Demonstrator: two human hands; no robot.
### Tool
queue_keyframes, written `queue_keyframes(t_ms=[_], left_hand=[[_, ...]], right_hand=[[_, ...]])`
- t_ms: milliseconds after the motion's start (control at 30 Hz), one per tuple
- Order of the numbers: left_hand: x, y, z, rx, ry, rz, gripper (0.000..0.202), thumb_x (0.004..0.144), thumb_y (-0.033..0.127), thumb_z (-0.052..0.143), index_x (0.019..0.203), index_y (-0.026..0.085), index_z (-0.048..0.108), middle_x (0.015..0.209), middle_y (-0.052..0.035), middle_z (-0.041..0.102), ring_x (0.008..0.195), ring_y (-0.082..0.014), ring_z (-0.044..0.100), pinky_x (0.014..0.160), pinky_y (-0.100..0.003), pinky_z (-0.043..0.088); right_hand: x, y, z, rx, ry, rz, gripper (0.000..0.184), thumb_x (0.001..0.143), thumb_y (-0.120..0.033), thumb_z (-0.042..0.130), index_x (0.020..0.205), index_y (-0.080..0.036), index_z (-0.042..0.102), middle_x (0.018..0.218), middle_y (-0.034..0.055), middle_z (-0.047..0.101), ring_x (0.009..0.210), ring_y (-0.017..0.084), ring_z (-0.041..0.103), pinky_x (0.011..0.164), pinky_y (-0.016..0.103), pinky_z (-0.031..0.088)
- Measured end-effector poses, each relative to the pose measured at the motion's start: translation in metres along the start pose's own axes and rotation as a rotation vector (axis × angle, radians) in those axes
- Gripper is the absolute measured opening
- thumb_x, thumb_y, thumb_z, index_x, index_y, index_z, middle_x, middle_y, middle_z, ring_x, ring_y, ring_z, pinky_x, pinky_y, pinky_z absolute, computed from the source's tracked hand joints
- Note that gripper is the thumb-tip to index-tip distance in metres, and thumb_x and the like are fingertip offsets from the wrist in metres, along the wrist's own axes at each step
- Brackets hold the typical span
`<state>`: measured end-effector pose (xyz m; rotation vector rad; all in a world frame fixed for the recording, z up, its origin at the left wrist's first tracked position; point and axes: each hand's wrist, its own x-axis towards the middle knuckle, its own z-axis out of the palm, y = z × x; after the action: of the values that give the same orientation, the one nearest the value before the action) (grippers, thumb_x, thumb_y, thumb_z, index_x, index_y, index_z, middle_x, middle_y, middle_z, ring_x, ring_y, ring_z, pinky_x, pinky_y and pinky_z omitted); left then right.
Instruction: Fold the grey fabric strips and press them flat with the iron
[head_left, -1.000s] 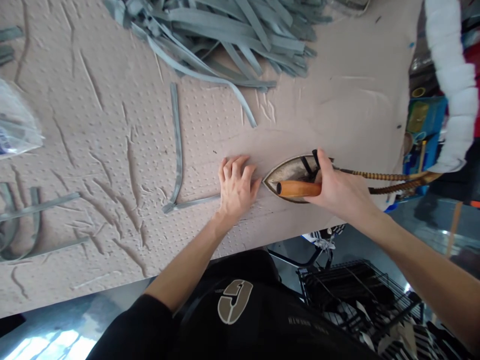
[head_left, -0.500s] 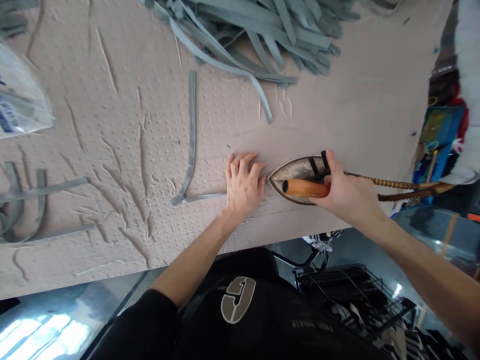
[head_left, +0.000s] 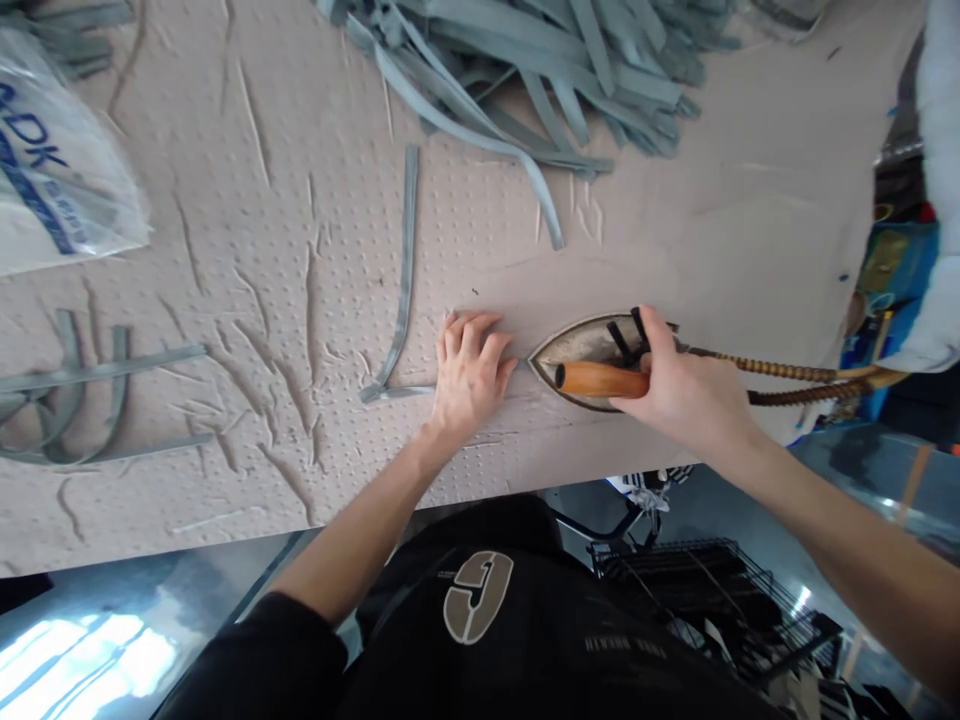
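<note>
My left hand (head_left: pixel 472 370) rests on the table with bent fingers set apart, pressing over a narrow grey fabric strip (head_left: pixel 406 270) that has a line down its middle like a zipper. The strip bends in an L and runs under the palm; a short bit shows between my fingers and the iron's tip. My right hand (head_left: pixel 679 385) is wrapped around the wooden handle of an iron (head_left: pixel 574 345). The iron lies flat on the table, its pointed tip facing my left hand, and covers whatever is beneath it.
A heap of grey strips (head_left: pixel 525 60) lies at the back of the table (head_left: pixel 750 230). More loose strips (head_left: pixel 120 380) and a clear printed plastic bag (head_left: pixel 75 170) are on the left. Wrapped cords (head_left: pixel 810 385) trail right from the iron. A black wire rack (head_left: pixel 712 590) stands below the front edge.
The view has shifted, so the table appears farther right. Against the table, my left hand and the iron have both slid left, with a small gap still between them.
</note>
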<state>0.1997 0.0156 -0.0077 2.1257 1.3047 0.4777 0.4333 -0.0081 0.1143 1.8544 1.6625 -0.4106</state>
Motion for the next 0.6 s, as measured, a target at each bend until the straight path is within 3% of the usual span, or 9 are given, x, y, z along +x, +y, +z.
queue_keyframes(t_ms=[167, 467, 600], left_hand=[[-0.005, -0.012, -0.009, 0.010, 0.005, 0.018, 0.018, 0.092, 0.025, 0.064, 0.110, 0.023, 0.061, 0.136, -0.0128, 0.060, 0.136, -0.0328, 0.049, 0.120, -0.060, 0.034], [-0.020, -0.037, -0.032, 0.024, -0.013, 0.019, 0.019, 0.091, 0.025, 0.065, 0.110, 0.024, 0.063, 0.136, -0.0123, 0.061, 0.134, -0.0337, 0.050, 0.119, -0.063, 0.034], [-0.027, -0.045, -0.039, 0.054, -0.008, 0.027, 0.019, 0.091, 0.024, 0.064, 0.110, 0.024, 0.062, 0.135, -0.0118, 0.061, 0.133, -0.0326, 0.050, 0.119, -0.061, 0.035]], right_hand=[[0.002, -0.020, -0.006, -0.013, -0.011, -0.039, 0.103, 0.087, -0.068, 0.055, 0.160, -0.002, 0.025, 0.069, 0.0142, 0.071, 0.063, 0.033, 0.068, 0.057, 0.035, 0.041], [0.002, -0.023, -0.010, -0.020, -0.005, -0.045, 0.100, 0.086, -0.063, 0.057, 0.158, -0.001, 0.028, 0.071, 0.0128, 0.072, 0.062, 0.033, 0.068, 0.056, 0.036, 0.040], [0.002, -0.038, -0.012, -0.043, 0.027, -0.109, 0.097, 0.089, -0.065, 0.052, 0.158, -0.002, 0.029, 0.068, 0.0131, 0.071, 0.059, 0.030, 0.066, 0.054, 0.033, 0.036]])
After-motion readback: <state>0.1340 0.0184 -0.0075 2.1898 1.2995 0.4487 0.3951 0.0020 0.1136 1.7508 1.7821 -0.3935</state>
